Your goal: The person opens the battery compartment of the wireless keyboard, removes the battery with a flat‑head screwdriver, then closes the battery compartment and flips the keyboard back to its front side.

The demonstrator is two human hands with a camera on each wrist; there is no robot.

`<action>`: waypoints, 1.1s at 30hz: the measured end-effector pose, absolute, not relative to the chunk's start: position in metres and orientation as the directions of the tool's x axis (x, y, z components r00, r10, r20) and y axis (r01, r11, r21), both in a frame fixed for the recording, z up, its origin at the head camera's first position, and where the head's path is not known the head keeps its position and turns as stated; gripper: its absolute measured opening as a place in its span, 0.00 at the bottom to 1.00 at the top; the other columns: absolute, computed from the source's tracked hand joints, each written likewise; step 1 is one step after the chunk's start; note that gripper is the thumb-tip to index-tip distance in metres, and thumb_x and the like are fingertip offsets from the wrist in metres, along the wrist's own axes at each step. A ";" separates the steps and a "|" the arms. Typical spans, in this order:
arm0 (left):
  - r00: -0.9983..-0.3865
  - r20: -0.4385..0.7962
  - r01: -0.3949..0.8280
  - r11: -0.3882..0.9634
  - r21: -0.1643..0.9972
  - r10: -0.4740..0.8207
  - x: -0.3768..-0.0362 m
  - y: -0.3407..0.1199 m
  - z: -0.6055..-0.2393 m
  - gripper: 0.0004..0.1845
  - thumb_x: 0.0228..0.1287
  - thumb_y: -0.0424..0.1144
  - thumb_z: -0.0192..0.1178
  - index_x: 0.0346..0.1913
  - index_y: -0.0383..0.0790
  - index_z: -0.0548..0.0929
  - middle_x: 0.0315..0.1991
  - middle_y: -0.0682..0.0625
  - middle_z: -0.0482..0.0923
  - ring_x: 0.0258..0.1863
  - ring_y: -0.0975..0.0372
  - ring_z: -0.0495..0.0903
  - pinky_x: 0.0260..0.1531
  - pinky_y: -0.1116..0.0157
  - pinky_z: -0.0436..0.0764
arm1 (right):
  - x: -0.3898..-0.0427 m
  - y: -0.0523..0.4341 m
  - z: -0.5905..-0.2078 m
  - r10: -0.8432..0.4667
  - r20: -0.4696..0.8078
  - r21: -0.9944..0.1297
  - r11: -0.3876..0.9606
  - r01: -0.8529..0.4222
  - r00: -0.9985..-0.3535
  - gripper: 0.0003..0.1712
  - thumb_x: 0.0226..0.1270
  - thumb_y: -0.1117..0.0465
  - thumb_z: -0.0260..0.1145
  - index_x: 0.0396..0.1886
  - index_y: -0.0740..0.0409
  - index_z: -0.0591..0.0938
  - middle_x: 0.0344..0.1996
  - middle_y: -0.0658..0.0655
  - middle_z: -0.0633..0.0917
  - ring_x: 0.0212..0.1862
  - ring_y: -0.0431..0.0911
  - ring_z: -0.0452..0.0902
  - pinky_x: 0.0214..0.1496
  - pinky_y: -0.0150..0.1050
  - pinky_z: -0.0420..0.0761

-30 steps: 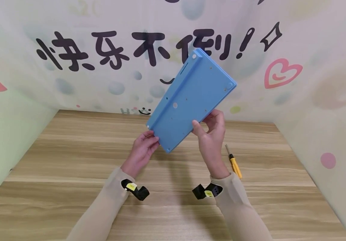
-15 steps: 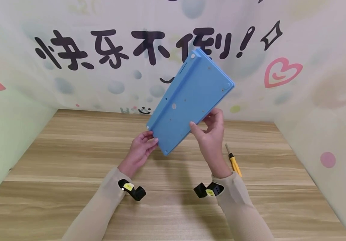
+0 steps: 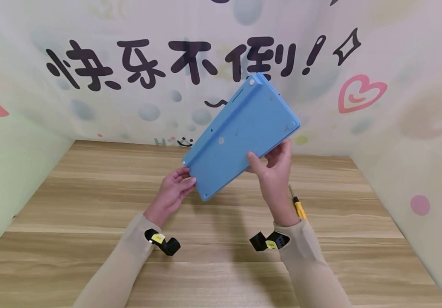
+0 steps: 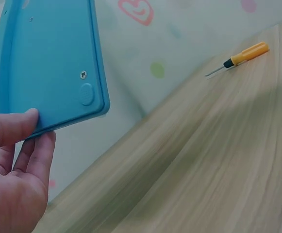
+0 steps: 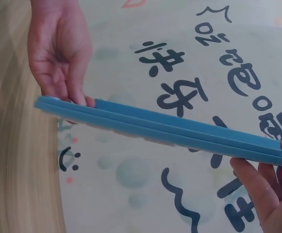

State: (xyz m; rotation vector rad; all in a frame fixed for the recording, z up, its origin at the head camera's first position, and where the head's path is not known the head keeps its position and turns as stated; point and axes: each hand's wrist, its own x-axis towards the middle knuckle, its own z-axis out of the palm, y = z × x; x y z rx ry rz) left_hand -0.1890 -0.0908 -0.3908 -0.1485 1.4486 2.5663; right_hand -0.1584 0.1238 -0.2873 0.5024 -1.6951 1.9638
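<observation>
A blue keyboard (image 3: 236, 128) is held up above the table, its underside facing the head camera, slanting from lower left to upper right. Small screws and round feet dot that underside; one screw (image 4: 83, 74) shows near a corner in the left wrist view. My left hand (image 3: 169, 192) pinches the lower-left short end between thumb and fingers. Along the lower long edge, my right hand (image 3: 275, 179) grips with its thumb on the underside and fingers behind. In the right wrist view the keyboard (image 5: 155, 127) appears edge-on, the key side turned away.
A yellow-handled screwdriver (image 3: 299, 207) lies on the wooden table (image 3: 213, 265), partly hidden behind my right wrist in the head view. Behind the table hangs a printed wall sheet (image 3: 140, 111) with dark characters, and side walls stand left and right.
The keyboard's upper end has dipped and its lower end has shifted left, so it lies at a flatter slant. My left hand has moved left with it; my right hand has shifted slightly right.
</observation>
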 end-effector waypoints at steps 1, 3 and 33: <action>-0.977 -0.182 -0.215 -0.502 0.837 0.114 -0.189 -0.092 -0.392 0.15 0.60 0.16 0.49 0.44 0.37 0.68 0.41 0.47 0.70 0.33 0.63 0.78 0.39 0.70 0.79 | -0.159 0.125 -0.287 0.130 0.583 -0.798 -0.095 -0.595 -0.802 0.36 0.52 0.72 0.63 0.60 0.64 0.59 0.51 0.62 0.70 0.51 0.55 0.70 0.35 0.42 0.82; -0.976 -0.183 -0.216 -0.498 0.840 0.115 -0.189 -0.094 -0.394 0.15 0.60 0.16 0.49 0.44 0.36 0.67 0.40 0.47 0.70 0.33 0.63 0.78 0.39 0.70 0.79 | -0.159 0.127 -0.286 0.126 0.594 -0.791 -0.084 -0.605 -0.794 0.40 0.52 0.72 0.63 0.64 0.63 0.57 0.53 0.62 0.69 0.53 0.55 0.69 0.40 0.42 0.81; -0.976 -0.193 -0.216 -0.350 0.911 0.101 -0.177 -0.144 -0.396 0.15 0.59 0.18 0.52 0.45 0.35 0.67 0.40 0.49 0.70 0.35 0.65 0.77 0.39 0.72 0.78 | -0.161 0.139 -0.284 0.246 0.558 -0.818 0.002 -0.576 -0.792 0.19 0.50 0.72 0.65 0.41 0.61 0.69 0.35 0.55 0.72 0.42 0.48 0.68 0.44 0.40 0.66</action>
